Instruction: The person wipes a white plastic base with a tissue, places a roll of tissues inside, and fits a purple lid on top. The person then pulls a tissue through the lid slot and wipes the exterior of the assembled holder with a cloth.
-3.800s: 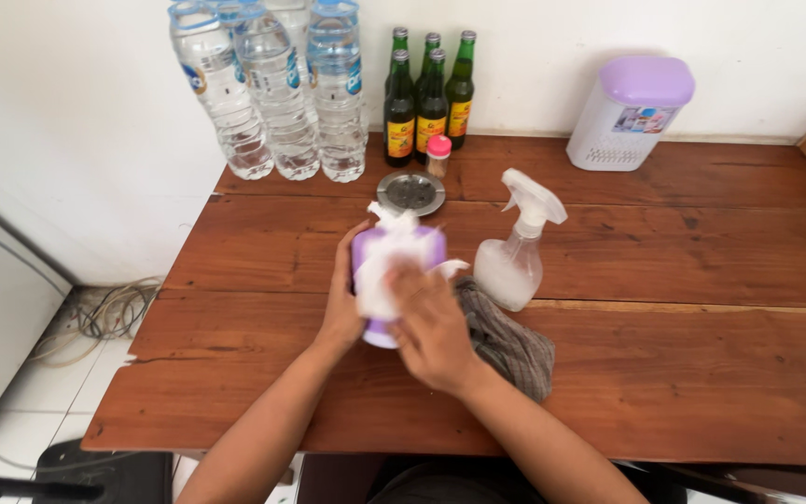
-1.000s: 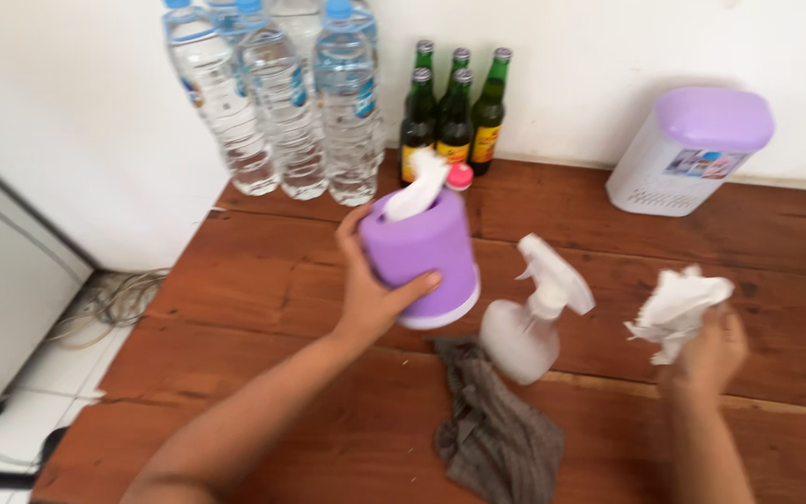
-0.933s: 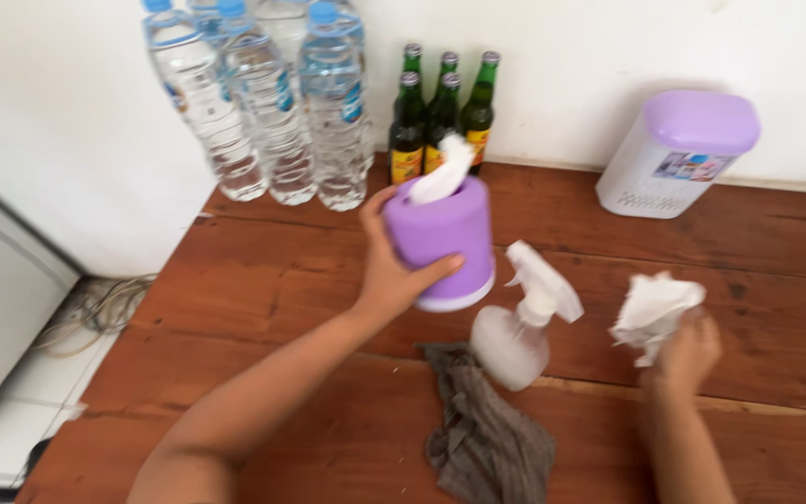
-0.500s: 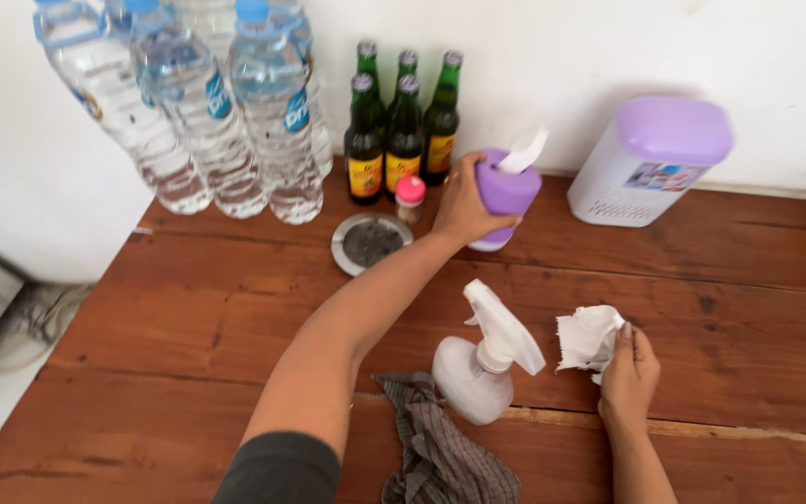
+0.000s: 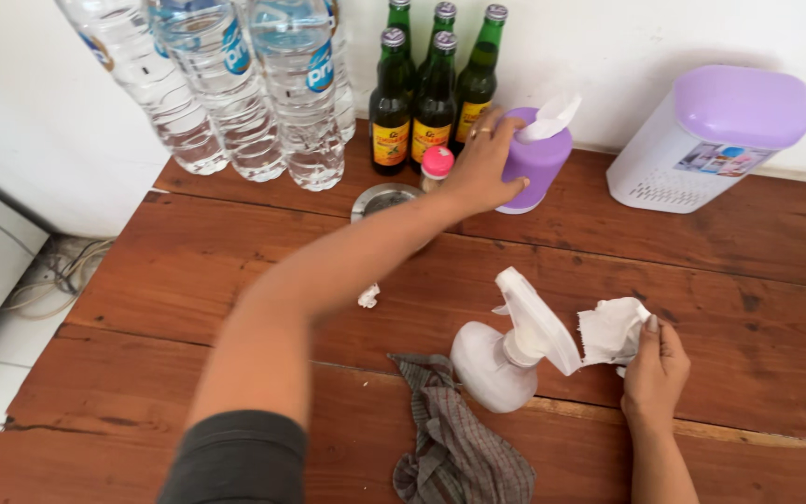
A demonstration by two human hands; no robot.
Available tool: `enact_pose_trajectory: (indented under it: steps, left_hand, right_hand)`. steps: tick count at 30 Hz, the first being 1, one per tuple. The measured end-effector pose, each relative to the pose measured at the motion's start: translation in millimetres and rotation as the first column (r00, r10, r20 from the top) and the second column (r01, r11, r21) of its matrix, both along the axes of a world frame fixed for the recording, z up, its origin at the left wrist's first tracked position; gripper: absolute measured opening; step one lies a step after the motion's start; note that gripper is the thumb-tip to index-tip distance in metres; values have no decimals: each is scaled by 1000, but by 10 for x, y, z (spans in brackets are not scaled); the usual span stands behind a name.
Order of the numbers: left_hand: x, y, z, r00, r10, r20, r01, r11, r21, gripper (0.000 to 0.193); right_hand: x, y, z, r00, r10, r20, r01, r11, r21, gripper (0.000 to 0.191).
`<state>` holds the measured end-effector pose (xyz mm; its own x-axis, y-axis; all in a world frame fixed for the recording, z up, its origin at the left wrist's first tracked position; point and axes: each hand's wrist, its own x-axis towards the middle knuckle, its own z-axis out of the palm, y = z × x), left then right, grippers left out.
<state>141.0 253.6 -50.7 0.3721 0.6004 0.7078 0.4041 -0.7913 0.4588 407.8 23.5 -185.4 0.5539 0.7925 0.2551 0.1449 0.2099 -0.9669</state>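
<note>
My left hand (image 5: 482, 166) is wrapped around the side of the purple tissue canister (image 5: 534, 161), fingers curled on its wall, and the canister now stands on the table (image 5: 188, 280) at the back edge, just right of the green glass bottles (image 5: 431, 84) and close to the wall; a moment ago I had it lifted in mid-air over the middle of the boards, so it has gone from carried to set down, with a white tissue sticking up from its top. My right hand (image 5: 655, 369) has come down too: a second ago it was raised with the pulled tissue, and now it sits low near the front edge, fingers pinched shut on the crumpled white tissue (image 5: 613, 331). That leaves a sheet free in my hand and the canister back at the rear. Just left of the tissue stands the white spray bottle (image 5: 506, 359), its trigger head almost touching the paper, and a grey checked rag (image 5: 454, 439) lies at its foot by the front edge. Farther out, a small shred of white paper (image 5: 368, 297) lies mid-table, a round metal dish (image 5: 384, 199) and a pink-capped little bottle (image 5: 437, 166) sit before the green bottles, big clear water bottles (image 5: 263, 84) fill the back left corner, and a white bin with a purple lid (image 5: 711, 140) stands toward the back right.
</note>
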Motion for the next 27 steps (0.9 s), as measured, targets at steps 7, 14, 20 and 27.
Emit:
enact_pose_trajectory:
  steps: [7, 14, 20, 27]
  left_hand:
    - [-1127, -527, 120, 950, -198, -240, 182, 979, -87, 18]
    - [-1895, -1219, -95, 835, -210, -508, 44, 947, -318, 32]
    - [-1989, -1327, -427, 873, -203, -442, 63, 948, -311, 20]
    - [-1981, -1327, -652, 913, -222, -341, 88, 926, -368, 13]
  right_hand:
    - [29, -19, -16, 994, 7, 109, -5, 1000, -20, 25]
    - [-69, -85, 77, 980, -32, 198, 59, 989, -132, 28]
    - [-156, -117, 138, 953, -50, 300, 89, 989, -118, 29]
    - [-150, -123, 86, 930, -70, 362, 117, 987, -109, 29]
